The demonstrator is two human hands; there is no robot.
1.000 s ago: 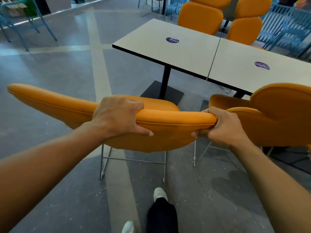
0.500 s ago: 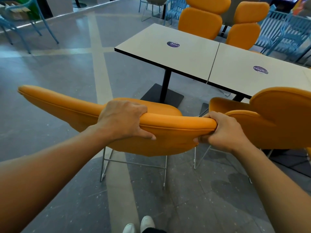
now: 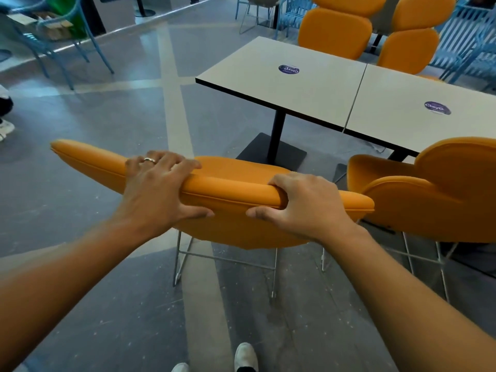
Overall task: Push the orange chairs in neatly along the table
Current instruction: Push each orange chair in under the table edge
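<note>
An orange chair (image 3: 230, 189) with thin metal legs stands in front of me, its back toward me, a short way off the near left corner of the pale table (image 3: 316, 84). My left hand (image 3: 158, 189) grips the top of the backrest left of centre, a ring on one finger. My right hand (image 3: 306, 205) grips the same edge further right, thumb underneath. A second orange chair (image 3: 440, 194) stands just to the right, its seat at the table's edge. Two more orange chairs (image 3: 338, 30) are on the far side.
The table rests on black posts with flat black bases (image 3: 271, 154). A second pale table (image 3: 418, 108) joins it on the right. Blue metal chairs (image 3: 61, 44) stand at the far left and far right. Someone's shoe (image 3: 5, 127) shows at the left edge. My shoes (image 3: 244, 355) are below.
My right hand has slid left along the backrest from its right end toward the middle. The chair's right end now shows past my hand. The view has shifted nearer the table.
</note>
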